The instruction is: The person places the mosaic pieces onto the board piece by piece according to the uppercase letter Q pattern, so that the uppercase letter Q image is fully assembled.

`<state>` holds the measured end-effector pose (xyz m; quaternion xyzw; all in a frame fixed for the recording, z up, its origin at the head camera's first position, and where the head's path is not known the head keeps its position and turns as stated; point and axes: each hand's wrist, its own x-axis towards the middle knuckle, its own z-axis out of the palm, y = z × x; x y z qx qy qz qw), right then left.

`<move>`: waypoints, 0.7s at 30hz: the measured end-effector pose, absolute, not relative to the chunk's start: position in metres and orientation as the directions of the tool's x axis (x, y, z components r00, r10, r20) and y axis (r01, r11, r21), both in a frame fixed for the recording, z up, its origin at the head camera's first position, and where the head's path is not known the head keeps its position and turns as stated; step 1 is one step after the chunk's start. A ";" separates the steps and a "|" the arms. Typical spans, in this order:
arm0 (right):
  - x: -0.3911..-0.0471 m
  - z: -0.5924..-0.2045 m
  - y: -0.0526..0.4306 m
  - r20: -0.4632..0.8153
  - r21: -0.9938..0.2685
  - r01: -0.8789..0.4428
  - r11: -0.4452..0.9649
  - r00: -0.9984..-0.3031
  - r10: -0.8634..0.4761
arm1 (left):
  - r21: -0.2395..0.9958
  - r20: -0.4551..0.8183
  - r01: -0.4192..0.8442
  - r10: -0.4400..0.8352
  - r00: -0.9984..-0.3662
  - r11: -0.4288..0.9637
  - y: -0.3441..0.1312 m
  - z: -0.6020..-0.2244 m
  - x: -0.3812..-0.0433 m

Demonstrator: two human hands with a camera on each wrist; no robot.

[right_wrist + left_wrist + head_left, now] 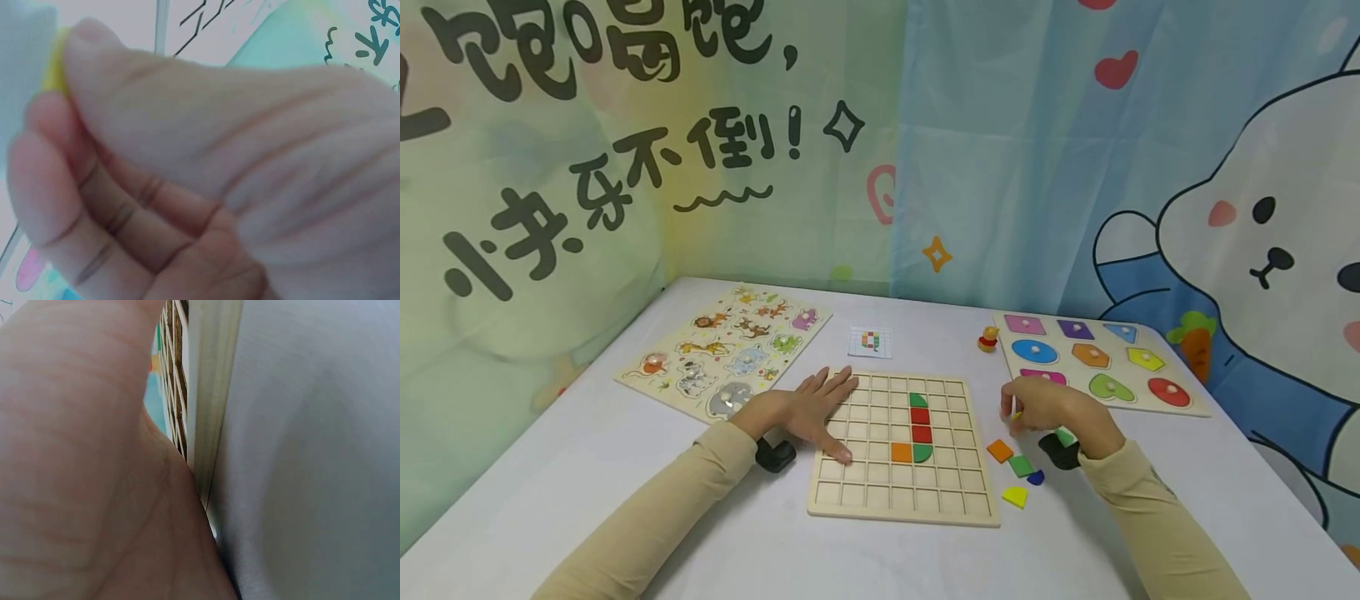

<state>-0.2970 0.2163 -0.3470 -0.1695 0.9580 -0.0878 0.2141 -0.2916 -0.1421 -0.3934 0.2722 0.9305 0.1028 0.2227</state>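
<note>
My left hand (805, 414) rests with spread fingers on the left side of a wooden grid board (880, 500). In the grid, a green rounded piece (918, 400), two red squares (921, 425), an orange square (901, 452) and a second green rounded piece (922, 453) form a hook shape. To the right of the board, my right hand (1047, 404) pinches a small yellow piece (56, 65) between thumb and fingertip. The fingers hide much of that piece. Below this hand lie loose pieces: an orange square (1000, 451), a green square (1021, 466), a blue piece (1036, 477) and a yellow rounded piece (1014, 497).
Behind the board lies a pattern card (870, 342). An animal puzzle board (700, 383) lies at the left, a shape puzzle board (1120, 396) at the right. A small toy figure (988, 338) stands near the shape board. Another green piece (1064, 436) shows beside the right wrist.
</note>
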 end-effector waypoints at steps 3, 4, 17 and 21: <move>-0.297 -0.342 0.215 -0.327 -0.270 -0.340 0.901 -0.847 -0.418 | 0.314 -0.355 0.458 0.550 -0.756 0.832 -0.142 -0.393 -0.293; -0.296 -0.341 0.214 -0.309 -0.276 -0.361 0.891 -0.844 -0.438 | 0.313 -0.355 0.457 0.549 -0.757 0.833 -0.142 -0.393 -0.293; -0.277 -0.334 0.168 -0.103 -0.321 -0.540 0.778 -0.796 -0.596 | 0.324 -0.367 0.456 0.555 -0.747 0.829 -0.142 -0.394 -0.294; -0.269 -0.338 0.146 -0.083 -0.307 -0.564 0.766 -0.786 -0.612 | 0.335 -0.363 0.443 0.547 -0.754 0.832 -0.142 -0.393 -0.292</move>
